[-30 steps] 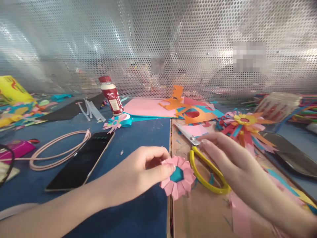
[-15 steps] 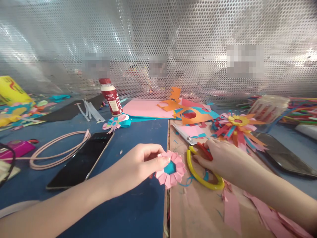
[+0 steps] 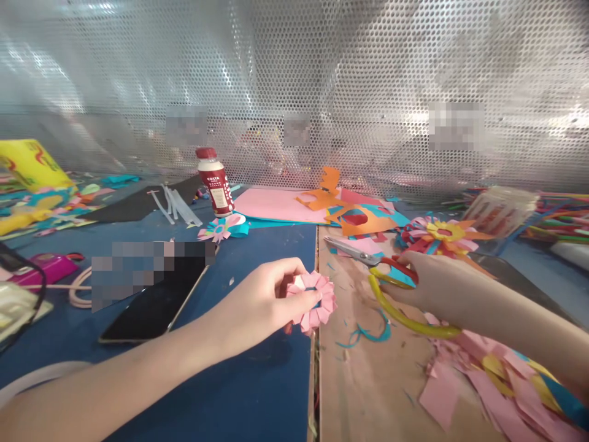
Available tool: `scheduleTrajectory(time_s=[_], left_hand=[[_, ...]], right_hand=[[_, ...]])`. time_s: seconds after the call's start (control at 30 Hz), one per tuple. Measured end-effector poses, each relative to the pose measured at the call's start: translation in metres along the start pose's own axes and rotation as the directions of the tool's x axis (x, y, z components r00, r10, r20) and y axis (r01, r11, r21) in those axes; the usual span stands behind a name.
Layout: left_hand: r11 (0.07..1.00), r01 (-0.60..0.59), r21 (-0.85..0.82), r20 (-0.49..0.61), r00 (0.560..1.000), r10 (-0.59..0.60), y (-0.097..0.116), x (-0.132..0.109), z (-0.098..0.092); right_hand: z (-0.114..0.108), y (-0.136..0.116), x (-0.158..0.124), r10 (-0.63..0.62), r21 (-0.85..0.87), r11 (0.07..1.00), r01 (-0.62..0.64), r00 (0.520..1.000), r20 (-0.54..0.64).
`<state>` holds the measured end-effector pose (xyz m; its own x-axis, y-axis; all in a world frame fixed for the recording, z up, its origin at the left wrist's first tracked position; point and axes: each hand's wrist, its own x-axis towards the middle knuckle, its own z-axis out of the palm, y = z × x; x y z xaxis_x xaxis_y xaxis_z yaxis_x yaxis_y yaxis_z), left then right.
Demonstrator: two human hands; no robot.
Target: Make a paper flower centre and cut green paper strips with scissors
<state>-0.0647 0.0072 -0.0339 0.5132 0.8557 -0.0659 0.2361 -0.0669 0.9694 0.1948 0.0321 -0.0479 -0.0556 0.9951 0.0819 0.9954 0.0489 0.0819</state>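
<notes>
Between thumb and fingers, my left hand (image 3: 276, 294) pinches a pink paper flower (image 3: 326, 301) with pleated petals and a bit of blue at its centre. The thumb lies across the flower's face and covers part of it. To the right, my right hand (image 3: 432, 285) is closed at the red and yellow handles of a pair of scissors (image 3: 414, 326). Their blades point away to the upper left, over the brown board, and look nearly closed. Part of the grip is hidden behind the hand. Thin blue paper trimmings (image 3: 375, 331) lie on the board between both hands.
A black phone (image 3: 156, 301) lies left on the blue table (image 3: 221, 393). Behind stand a Costa bottle (image 3: 216, 184) and pink sheets (image 3: 276, 204) with orange cutouts (image 3: 361, 216). A layered paper flower (image 3: 442, 233) sits beyond my right hand; pink strips (image 3: 492, 387) lie nearer. A perforated metal panel (image 3: 294, 67) rises behind.
The scissors have shifted right with my right hand, uncovering more of the blue trimmings. My left thumb has slid further over the pink flower, covering more of its blue centre.
</notes>
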Motion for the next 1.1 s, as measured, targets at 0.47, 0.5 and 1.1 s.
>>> scheduleTrajectory(time_s=[0.47,0.5,1.1], left_hand=[[0.905,-0.196,0.377,-0.391,0.852,0.347,-0.002,0.005,-0.015],[0.901,-0.198,0.386,-0.399,0.845,0.356,-0.002,0.005,-0.016],[0.682,-0.457,0.571,-0.374,0.594,0.712,-0.002,0.004,-0.029]], right_hand=[[-0.004,-0.001,0.0,-0.123,0.149,0.959,0.24,0.83,-0.544],[-0.004,-0.003,-0.002,-0.153,0.146,0.95,0.277,0.817,-0.556],[0.001,-0.018,-0.018,-0.394,-0.064,0.861,0.504,0.583,-0.71]])
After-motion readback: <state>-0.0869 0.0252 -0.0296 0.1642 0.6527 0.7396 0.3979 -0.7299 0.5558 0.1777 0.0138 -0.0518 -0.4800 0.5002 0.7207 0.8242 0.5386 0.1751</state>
